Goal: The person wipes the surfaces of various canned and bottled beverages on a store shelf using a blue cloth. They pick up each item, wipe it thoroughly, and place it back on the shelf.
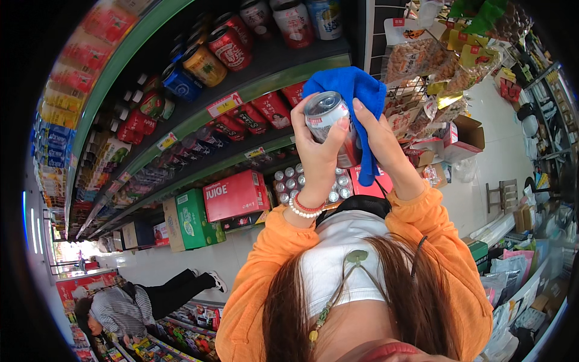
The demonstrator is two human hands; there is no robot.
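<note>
My left hand (319, 149), with red and white bead bracelets at its wrist, is closed around a white and red drink can (328, 120). A blue cloth (368, 95) drapes behind the can and down its right side. Pressed against that side, my right hand (377, 131) holds the cloth, its thumb near the can's top. The can is tilted, and its lid faces up towards me. Part of its body is hidden by my fingers. Just beyond the cloth, several cans (294, 22) stand on a dark shelf.
Green-edged shelves (289, 74) with cans and bottles run along the left. Below stand a red juice carton (235, 194) and shrink-wrapped cans (287, 181). Bagged nuts (407, 59) hang at the right, above an open cardboard box (463, 135). Another person (122, 307) is at shelves, lower left.
</note>
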